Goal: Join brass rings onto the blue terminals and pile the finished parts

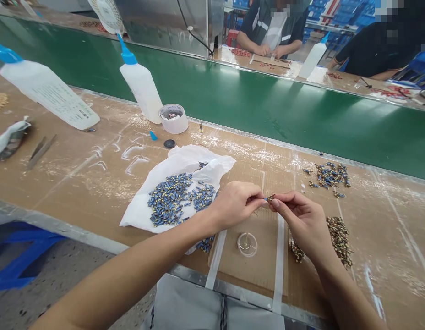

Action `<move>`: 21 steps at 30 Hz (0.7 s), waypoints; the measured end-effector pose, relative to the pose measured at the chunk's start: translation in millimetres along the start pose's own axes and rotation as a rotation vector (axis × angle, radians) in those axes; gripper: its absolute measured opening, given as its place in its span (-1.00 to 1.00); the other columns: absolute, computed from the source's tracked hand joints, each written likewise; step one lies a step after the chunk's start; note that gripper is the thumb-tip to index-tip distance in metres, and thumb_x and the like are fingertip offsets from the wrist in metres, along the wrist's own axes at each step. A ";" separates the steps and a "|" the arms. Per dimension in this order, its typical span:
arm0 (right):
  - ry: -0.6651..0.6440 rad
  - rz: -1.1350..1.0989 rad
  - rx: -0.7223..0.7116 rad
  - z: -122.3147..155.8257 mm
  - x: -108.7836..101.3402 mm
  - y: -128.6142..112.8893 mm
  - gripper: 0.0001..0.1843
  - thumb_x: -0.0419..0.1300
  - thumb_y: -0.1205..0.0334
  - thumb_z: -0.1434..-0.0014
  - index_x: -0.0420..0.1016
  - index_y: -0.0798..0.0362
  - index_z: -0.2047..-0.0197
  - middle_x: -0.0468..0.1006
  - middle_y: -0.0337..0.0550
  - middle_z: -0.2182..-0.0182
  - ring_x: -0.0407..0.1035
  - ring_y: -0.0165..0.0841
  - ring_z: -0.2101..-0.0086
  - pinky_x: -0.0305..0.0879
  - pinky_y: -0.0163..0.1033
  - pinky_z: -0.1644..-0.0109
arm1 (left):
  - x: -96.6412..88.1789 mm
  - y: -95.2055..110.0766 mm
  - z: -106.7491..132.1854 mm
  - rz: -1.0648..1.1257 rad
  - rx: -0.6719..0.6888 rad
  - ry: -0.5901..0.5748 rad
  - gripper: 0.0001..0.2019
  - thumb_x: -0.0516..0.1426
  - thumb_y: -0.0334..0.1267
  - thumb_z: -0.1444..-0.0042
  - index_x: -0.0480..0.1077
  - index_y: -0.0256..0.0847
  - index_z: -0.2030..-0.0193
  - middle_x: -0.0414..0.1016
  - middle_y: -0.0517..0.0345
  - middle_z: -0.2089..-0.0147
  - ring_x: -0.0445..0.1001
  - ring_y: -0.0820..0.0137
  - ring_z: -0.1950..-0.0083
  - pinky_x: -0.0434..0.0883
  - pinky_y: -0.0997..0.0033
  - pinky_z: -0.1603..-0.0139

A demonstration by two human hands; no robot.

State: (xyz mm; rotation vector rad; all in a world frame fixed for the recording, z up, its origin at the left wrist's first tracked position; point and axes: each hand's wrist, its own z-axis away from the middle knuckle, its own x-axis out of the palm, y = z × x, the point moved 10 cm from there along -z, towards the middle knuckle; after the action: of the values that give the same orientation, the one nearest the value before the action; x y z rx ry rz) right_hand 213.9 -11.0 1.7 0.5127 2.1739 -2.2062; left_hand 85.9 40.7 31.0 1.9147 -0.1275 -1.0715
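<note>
My left hand (235, 204) pinches a small blue piece, its tip showing between thumb and forefinger. Fingertip to fingertip with it, my right hand (307, 220) pinches a small dark brown-and-gold piece (270, 198). The two pieces meet end to end; whether they are joined I cannot tell. Left of my hands, many blue-and-yellow pieces (169, 197) lie on a crumpled white sheet (140, 208). A heap of brown-and-gold pieces (339, 240) is partly hidden behind my right hand. Below my hands, a small clear round dish (247, 244) sits on a taped cardboard sheet (253, 272).
Farther back on the right is a pile of blue-and-brown pieces (331, 175). White squeeze bottles (142, 89) with blue caps, a tape roll (174, 119) and tweezers (41, 150) stand or lie at the left. Beyond runs a green belt (233, 98), with two people working across it.
</note>
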 end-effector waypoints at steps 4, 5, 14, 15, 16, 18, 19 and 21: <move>-0.034 0.030 -0.041 0.2 2.7 -0.6 -0.81 0.31 0.08 -0.15 0.55 0.02 0.25 0.62 -0.12 0.35 0.54 -0.28 0.29 0.52 -0.18 0.20 | 3.0 2.2 0.2 -0.038 0.033 -0.028 -0.84 0.13 -0.30 -0.24 0.49 -0.29 0.29 0.52 0.14 0.37 0.38 0.46 0.38 0.22 0.47 0.32; -0.042 0.045 -0.054 0.1 3.3 -0.6 -0.81 0.31 0.09 -0.16 0.55 0.02 0.24 0.62 -0.12 0.33 0.53 -0.28 0.29 0.51 -0.17 0.19 | 3.8 2.4 0.3 -0.053 0.039 -0.034 -0.84 0.12 -0.29 -0.25 0.49 -0.28 0.29 0.52 0.13 0.36 0.39 0.45 0.36 0.23 0.46 0.30; -0.105 0.147 -0.160 1.4 10.8 -7.5 -0.86 0.23 0.13 -0.23 0.51 0.02 0.25 0.54 -0.10 0.29 0.44 -0.29 0.26 0.41 -0.20 0.18 | 8.2 4.0 1.8 -0.114 0.067 -0.064 -0.84 0.07 -0.34 -0.28 0.47 -0.29 0.24 0.54 0.08 0.27 0.45 0.37 0.25 0.28 0.41 0.20; -0.117 0.138 -0.166 1.5 12.5 -8.4 -0.87 0.22 0.14 -0.24 0.50 0.02 0.26 0.53 -0.11 0.30 0.43 -0.30 0.27 0.39 -0.22 0.20 | 8.4 3.6 2.0 -0.122 0.063 -0.068 -0.85 0.08 -0.34 -0.27 0.47 -0.28 0.25 0.54 0.08 0.28 0.45 0.37 0.26 0.27 0.41 0.21; -0.131 0.131 -0.172 1.7 14.5 -9.1 -0.87 0.21 0.15 -0.25 0.49 0.02 0.27 0.52 -0.13 0.31 0.42 -0.32 0.28 0.38 -0.24 0.22 | 8.6 3.0 2.1 -0.133 0.060 -0.073 -0.86 0.09 -0.35 -0.26 0.46 -0.28 0.27 0.54 0.09 0.29 0.45 0.37 0.26 0.27 0.41 0.22; -0.157 0.123 -0.189 2.1 18.7 -10.1 -0.87 0.20 0.17 -0.26 0.47 0.02 0.31 0.48 -0.17 0.36 0.38 -0.34 0.32 0.34 -0.26 0.26 | 9.6 2.0 2.2 -0.157 0.058 -0.089 -0.87 0.10 -0.39 -0.23 0.46 -0.27 0.31 0.54 0.11 0.32 0.45 0.36 0.27 0.24 0.41 0.24; -0.168 0.121 -0.196 2.4 20.5 -9.9 -0.86 0.19 0.18 -0.26 0.45 0.02 0.33 0.46 -0.18 0.39 0.36 -0.35 0.34 0.32 -0.27 0.27 | 10.5 1.7 2.2 -0.167 0.060 -0.100 -0.88 0.10 -0.40 -0.22 0.45 -0.27 0.32 0.54 0.11 0.33 0.45 0.35 0.26 0.23 0.40 0.25; -0.187 0.122 -0.196 2.8 23.7 -7.1 -0.83 0.17 0.18 -0.27 0.42 0.02 0.35 0.43 -0.19 0.42 0.33 -0.36 0.37 0.29 -0.26 0.29 | 13.3 0.5 2.3 -0.175 0.060 -0.129 -0.89 0.11 -0.42 -0.19 0.45 -0.27 0.33 0.55 0.12 0.33 0.45 0.34 0.26 0.22 0.40 0.26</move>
State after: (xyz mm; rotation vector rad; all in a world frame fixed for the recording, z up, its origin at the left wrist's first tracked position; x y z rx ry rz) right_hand 189.3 -8.1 3.1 0.4018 2.1677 -1.8728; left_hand 92.7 32.6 22.5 1.9377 -0.0660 -1.3222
